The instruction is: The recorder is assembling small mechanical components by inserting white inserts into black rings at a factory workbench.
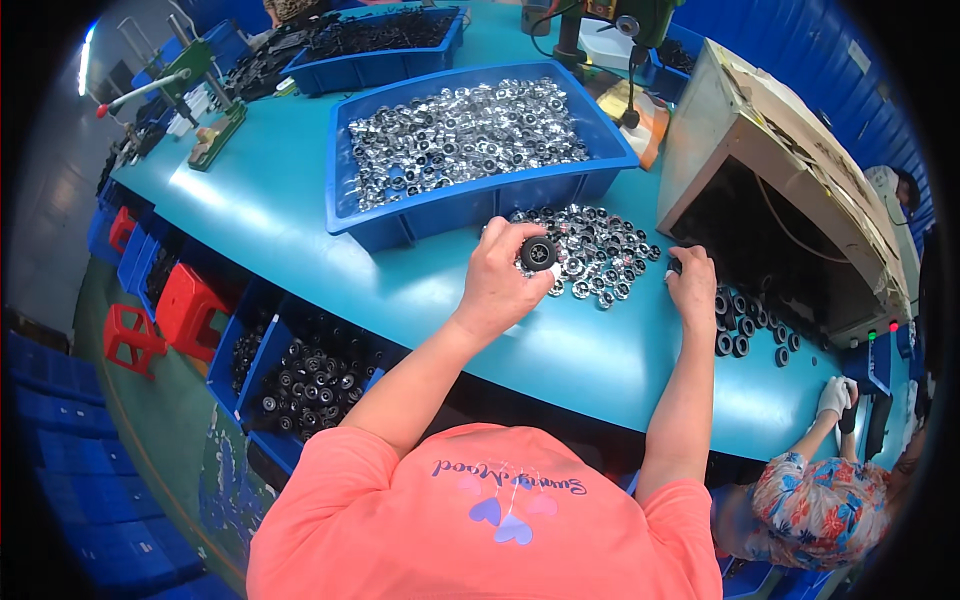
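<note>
Head view: wide fisheye worn on the person's head, aimed down and forward. Shirt [440, 545] nearest, along the lower edge; hands [497, 278] near, mid-frame; table [290, 250] spreading beyond. Blue wall [835, 65] far off, upper right. Straight edges bow outward.

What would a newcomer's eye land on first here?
Probably the big blue bin of shiny silvery round parts, upper centre on the turquoise table. Just below it, the left hand holds a small black wheel beside a loose pile of similar shiny parts. The red stools at left also stand out.
</note>
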{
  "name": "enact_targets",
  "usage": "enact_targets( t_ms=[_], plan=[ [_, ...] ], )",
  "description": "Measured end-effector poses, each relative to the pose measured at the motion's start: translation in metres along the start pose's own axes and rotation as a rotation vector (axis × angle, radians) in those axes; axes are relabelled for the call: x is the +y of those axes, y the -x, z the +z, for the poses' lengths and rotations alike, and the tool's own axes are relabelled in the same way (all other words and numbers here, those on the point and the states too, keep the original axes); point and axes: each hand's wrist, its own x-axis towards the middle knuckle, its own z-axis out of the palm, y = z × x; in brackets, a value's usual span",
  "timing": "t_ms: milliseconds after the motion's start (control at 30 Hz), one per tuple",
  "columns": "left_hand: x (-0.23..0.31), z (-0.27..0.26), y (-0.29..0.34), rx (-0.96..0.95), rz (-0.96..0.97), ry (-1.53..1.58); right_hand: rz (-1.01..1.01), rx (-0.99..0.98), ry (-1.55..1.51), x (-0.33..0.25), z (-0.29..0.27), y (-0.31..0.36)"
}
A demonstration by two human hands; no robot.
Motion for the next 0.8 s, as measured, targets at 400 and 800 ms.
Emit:
enact_targets(
  t_ms=[400,800],
  plan=[
    [-0.034,-0.204,0.11,-0.068,-0.28,-0.751,0.021,0.014,-0.04,-0.015,-0.028,0.005],
    [-0.004,-0.011,0.023,-0.543,-0.372,0.647,-0.315,-0.051,-1.054,-0.122,-0.063,0.008]
  ],
)
